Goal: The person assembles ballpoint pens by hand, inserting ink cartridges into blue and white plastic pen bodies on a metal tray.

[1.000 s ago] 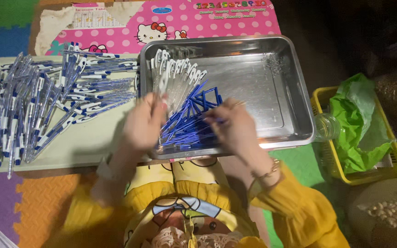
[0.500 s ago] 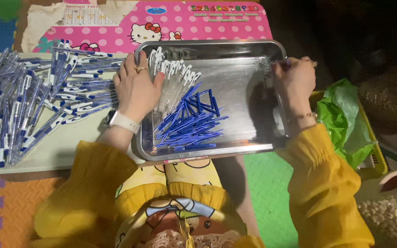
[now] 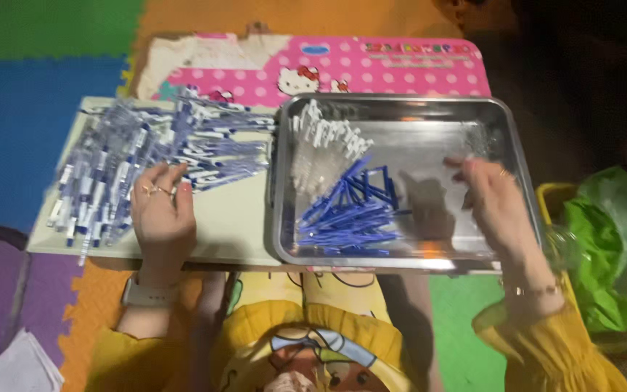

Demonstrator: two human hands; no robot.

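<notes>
1. Steel tray (image 3: 509, 131): it sits on the right of the low desk (image 3: 234, 225), directly ahead of you, within reach of both hands.
2. Tray contents: blue pen refills (image 3: 350, 210) lie heaped at the lower left of the tray, and a row of clear pen caps (image 3: 321, 141) fans above them. The right half is mostly bare metal, apart from a few small bits near the far right corner, too blurred to identify.
3. Assembled pens (image 3: 125, 167): a loose blue-and-white pile covers the left part of the desk, outside the tray, so finished pieces and parts appear to be kept apart.
4. Your left hand (image 3: 161, 214) rests at the near edge of that pile, fingers curled over the nearest pens. Whether the grip has closed on one, I cannot tell.
5. Your right hand (image 3: 498, 207) hovers over the tray's right half, fingers bent. Blur hides whether it holds anything.
6. Yellow bin (image 3: 553, 199): stands just right of the tray and holds a crumpled green bag (image 3: 611, 239).
</notes>
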